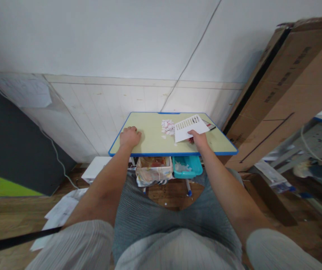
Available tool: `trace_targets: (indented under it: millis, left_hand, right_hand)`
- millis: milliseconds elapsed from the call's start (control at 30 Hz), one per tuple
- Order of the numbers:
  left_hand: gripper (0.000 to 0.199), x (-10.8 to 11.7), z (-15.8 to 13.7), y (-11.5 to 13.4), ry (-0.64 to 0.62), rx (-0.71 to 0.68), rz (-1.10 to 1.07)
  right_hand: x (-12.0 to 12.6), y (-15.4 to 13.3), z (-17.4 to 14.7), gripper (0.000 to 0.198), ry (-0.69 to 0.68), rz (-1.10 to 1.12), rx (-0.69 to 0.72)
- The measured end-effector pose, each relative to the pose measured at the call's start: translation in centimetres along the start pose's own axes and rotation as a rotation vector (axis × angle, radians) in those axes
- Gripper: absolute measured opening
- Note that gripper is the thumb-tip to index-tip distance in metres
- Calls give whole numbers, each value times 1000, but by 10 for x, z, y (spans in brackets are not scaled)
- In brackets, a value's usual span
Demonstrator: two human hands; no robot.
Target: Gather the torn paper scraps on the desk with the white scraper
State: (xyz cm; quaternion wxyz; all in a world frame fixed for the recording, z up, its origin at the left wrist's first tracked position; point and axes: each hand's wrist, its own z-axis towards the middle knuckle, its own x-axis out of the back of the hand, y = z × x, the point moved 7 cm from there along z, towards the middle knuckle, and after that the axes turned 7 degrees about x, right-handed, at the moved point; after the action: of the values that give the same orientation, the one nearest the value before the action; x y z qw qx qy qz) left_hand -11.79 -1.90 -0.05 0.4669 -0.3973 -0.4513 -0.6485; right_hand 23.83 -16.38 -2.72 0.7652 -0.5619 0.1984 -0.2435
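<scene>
My right hand (199, 139) grips the lower right part of a white sheet (183, 134), thumb on top. The sheet is tilted above the light yellow tabletop (149, 140) and carries a row of beige and dark bar-shaped marks or slots. Something reddish shows under that hand, too hidden to name. A pile of small white pieces with pinkish marks (167, 126) lies at the sheet's left edge, with a few loose bits nearby. On the left side of the table my left hand (130, 137) rests palm down, fingers slightly bent, holding nothing visible.
A flat object with a dark edge (212, 127) lies partly behind the sheet. Below the table's front edge are a lined basket (154, 174) and a turquoise bin (187, 174) with whitish scraps. Large cardboard boxes (287, 82) stand at right; a white wall rises behind.
</scene>
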Motion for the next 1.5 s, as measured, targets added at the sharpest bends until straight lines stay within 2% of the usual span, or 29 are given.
trace_targets:
  millis: [700, 1200, 1500]
  left_hand:
    - [51, -1, 1, -1, -3, 3, 3]
    - [50, -1, 1, -1, -11, 8, -19]
    - [50, -2, 2, -1, -2, -6, 0]
  right_hand:
    - [13, -7, -4, 18, 159, 46, -63]
    - [13, -4, -4, 25, 150, 91, -75]
    - [13, -4, 3, 25, 219, 144, 19]
